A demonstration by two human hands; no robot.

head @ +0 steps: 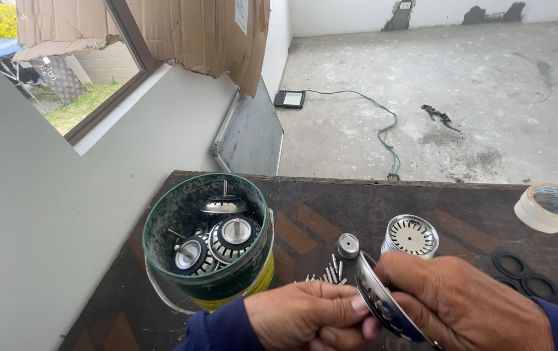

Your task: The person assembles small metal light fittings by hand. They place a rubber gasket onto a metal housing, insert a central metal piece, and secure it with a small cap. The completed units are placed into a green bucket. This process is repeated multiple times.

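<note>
Right now both hands hold one shiny metal sink strainer (383,300) low in the middle of the view. The left hand (298,315) pinches its rim with the fingertips, so its grip is closed on the strainer. The right hand (467,302) wraps around the strainer from the other side, and its grip is closed on it too. The strainer is tilted on its edge, above the near part of the dark tabletop (318,214).

Just past the hands lie small metal pins (331,270), a little round knob (348,246) and a strainer basket (410,236) with slits. To the left stands a green bucket (181,214) full of more strainer parts, close to the left hand. To the right lie black rubber rings (519,273), and a roll of tape (552,207) sits near the far right edge. The wall is close on the left. Beyond the far edge is bare floor (474,84) with a green cord (383,130).
</note>
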